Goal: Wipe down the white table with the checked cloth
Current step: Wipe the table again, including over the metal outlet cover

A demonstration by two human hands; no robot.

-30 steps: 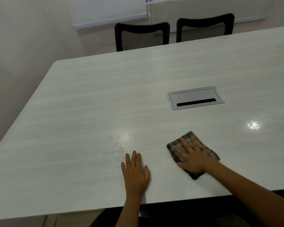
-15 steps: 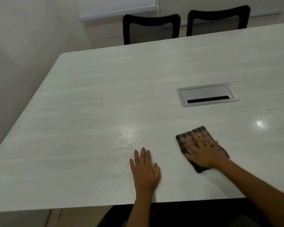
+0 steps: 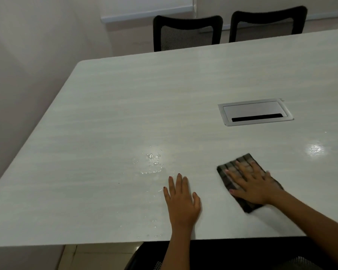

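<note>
Checked cloth (image 3: 224, 175) mostly under flat right hand (image 3: 252, 187)

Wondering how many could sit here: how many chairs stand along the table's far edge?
2. The left chair stands near the far-left corner of the table, the right chair beside it. More may be off-frame.

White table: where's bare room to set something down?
Free on the white table: the far-left stretch between the chairs, the cable hatch and the water droplets; also right of the hatch. Crowded: near edge, with droplets, left hand flat, right hand pressing the checked cloth.
</note>
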